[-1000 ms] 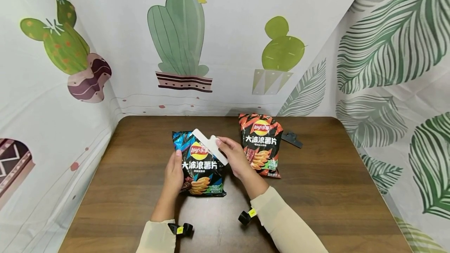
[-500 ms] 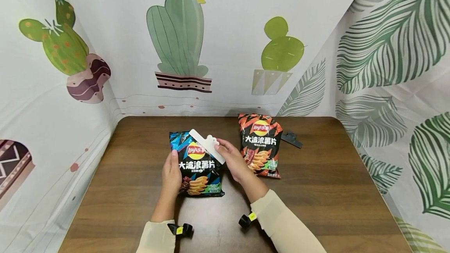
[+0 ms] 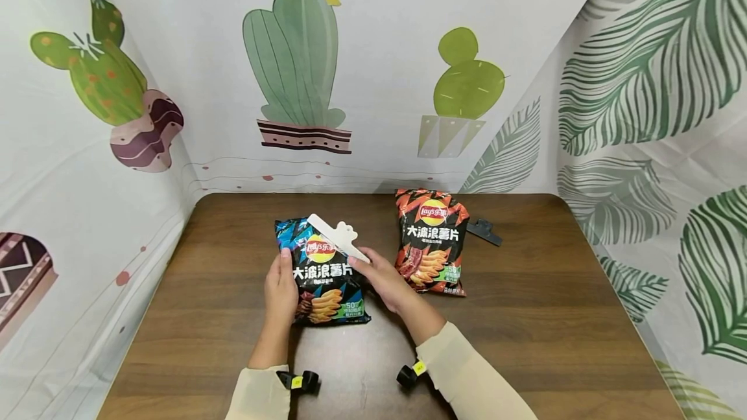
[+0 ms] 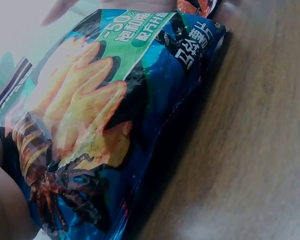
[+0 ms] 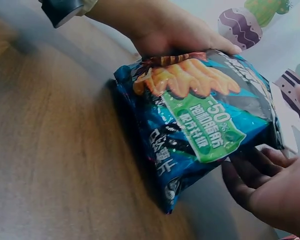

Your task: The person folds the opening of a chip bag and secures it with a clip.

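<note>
A blue-and-black bag of potato chips (image 3: 321, 290) is held upright, its front turned towards me in the head view. My left hand (image 3: 281, 290) grips its left side, thumb on the front. A white bag clip (image 3: 335, 233) lies slantwise across the bag's upper right corner, its rounded handle facing up and right. My right hand (image 3: 388, 280) holds the bag's right side by the clip's lower end, thumb in front. In the right wrist view, the right fingers (image 5: 240, 172) reach under the bag's edge. The left fingers are hidden behind the bag.
A red-and-black bag of potato chips (image 3: 433, 245) lies at the back right of the wooden table (image 3: 525, 323). Partly behind its right edge is a dark clip (image 3: 486, 232). A patterned cloth (image 3: 379, 83) hangs behind the table.
My right hand has left the white clip's handle and slid down to the clip's lower end at the bag's side. The blue bag and left hand have shifted slightly left.
</note>
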Available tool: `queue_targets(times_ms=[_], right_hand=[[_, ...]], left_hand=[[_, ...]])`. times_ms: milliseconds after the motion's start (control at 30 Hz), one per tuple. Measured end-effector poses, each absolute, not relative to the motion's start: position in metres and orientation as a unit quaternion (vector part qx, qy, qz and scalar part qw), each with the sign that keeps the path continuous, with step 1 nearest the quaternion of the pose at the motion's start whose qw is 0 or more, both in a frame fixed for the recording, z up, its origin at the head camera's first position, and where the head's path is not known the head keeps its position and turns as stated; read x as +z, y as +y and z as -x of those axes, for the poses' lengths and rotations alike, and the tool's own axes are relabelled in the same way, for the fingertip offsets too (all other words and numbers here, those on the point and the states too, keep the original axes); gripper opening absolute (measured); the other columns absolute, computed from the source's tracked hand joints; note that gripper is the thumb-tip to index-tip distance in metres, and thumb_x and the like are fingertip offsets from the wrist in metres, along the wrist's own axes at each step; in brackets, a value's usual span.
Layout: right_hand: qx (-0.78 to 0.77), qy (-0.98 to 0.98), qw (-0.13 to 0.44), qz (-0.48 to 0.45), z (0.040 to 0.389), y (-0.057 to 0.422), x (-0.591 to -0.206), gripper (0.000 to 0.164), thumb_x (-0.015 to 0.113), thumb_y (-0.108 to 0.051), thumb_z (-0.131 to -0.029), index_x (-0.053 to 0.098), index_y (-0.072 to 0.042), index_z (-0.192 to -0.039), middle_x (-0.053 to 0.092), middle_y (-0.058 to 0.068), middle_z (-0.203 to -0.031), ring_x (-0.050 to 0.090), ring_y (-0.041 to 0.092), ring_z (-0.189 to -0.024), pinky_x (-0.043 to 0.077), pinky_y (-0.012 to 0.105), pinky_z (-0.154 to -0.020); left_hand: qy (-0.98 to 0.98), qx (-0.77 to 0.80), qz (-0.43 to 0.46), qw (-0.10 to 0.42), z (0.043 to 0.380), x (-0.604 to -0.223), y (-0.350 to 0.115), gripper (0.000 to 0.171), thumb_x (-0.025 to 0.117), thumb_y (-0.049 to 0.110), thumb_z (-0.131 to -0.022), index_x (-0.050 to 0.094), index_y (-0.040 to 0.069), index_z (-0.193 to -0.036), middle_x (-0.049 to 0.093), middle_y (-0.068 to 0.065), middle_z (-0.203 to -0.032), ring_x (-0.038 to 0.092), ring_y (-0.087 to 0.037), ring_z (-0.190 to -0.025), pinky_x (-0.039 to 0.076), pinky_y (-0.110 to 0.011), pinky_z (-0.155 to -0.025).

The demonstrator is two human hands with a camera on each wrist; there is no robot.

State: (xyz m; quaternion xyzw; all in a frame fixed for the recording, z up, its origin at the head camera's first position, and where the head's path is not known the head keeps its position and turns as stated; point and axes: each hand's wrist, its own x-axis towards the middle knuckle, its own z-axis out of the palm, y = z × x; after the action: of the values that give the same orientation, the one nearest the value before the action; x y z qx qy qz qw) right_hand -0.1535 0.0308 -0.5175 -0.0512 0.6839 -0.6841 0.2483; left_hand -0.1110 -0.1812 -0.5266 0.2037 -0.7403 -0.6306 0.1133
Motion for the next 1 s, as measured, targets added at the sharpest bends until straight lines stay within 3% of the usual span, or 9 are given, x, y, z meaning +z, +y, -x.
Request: queue_targets(times_ms=[200, 467, 600, 733, 1000], right_hand=[[-0.676, 0.674, 0.290, 0.072, 0.149, 0.032, -0.522, 0.063, 0.064, -0.035, -0.097, 0.044, -0.006, -0.149, 0.060, 0.017, -0.136, 0.060, 0.020, -0.116, 0.045, 0.040, -0.105], [-0.664, 0.679, 0.302, 0.082, 0.146, 0.029, -0.527, 0.059, 0.064, -0.030, -0.099, 0.045, -0.005, -0.149, 0.061, 0.018, -0.138, 0.061, 0.023, -0.122, 0.044, 0.046, -0.111], [-0.671, 0.678, 0.291, 0.069, 0.146, 0.024, -0.530, 0.054, 0.065, -0.030, -0.099, 0.050, -0.004, -0.144, 0.067, 0.016, -0.128, 0.066, 0.016, -0.107, 0.051, 0.036, -0.100], [-0.687, 0.666, 0.284, 0.062, 0.146, 0.020, -0.533, 0.050, 0.066, -0.028, -0.098, 0.054, -0.001, -0.139, 0.071, 0.011, -0.115, 0.067, 0.010, -0.093, 0.053, 0.027, -0.087], [-0.688, 0.669, 0.276, 0.058, 0.146, 0.014, -0.535, 0.048, 0.063, -0.032, -0.100, 0.056, -0.001, -0.135, 0.073, 0.009, -0.111, 0.067, 0.010, -0.094, 0.052, 0.029, -0.093]], left_hand=[[-0.726, -0.645, -0.216, 0.101, 0.110, -0.524, -0.184, 0.070, 0.033, 0.059, -0.106, 0.052, 0.004, -0.145, 0.056, -0.025, -0.141, 0.049, -0.033, -0.132, 0.033, -0.051, -0.117], [-0.731, -0.643, -0.211, 0.083, 0.111, -0.527, -0.191, 0.077, 0.027, 0.061, -0.105, 0.037, 0.003, -0.155, 0.040, -0.022, -0.159, 0.032, -0.035, -0.150, 0.020, -0.052, -0.126], [-0.750, -0.622, -0.210, 0.080, 0.112, -0.528, -0.195, 0.076, 0.025, 0.061, -0.105, 0.037, 0.004, -0.154, 0.040, -0.024, -0.157, 0.033, -0.039, -0.149, 0.021, -0.055, -0.124], [-0.755, -0.616, -0.211, 0.069, 0.112, -0.528, -0.198, 0.070, 0.025, 0.060, -0.106, 0.041, 0.006, -0.146, 0.047, -0.026, -0.145, 0.041, -0.040, -0.137, 0.025, -0.057, -0.118], [-0.763, -0.605, -0.218, 0.055, 0.108, -0.525, -0.201, 0.068, 0.033, 0.060, -0.105, 0.042, 0.004, -0.144, 0.047, -0.026, -0.146, 0.042, -0.040, -0.136, 0.027, -0.057, -0.116]])
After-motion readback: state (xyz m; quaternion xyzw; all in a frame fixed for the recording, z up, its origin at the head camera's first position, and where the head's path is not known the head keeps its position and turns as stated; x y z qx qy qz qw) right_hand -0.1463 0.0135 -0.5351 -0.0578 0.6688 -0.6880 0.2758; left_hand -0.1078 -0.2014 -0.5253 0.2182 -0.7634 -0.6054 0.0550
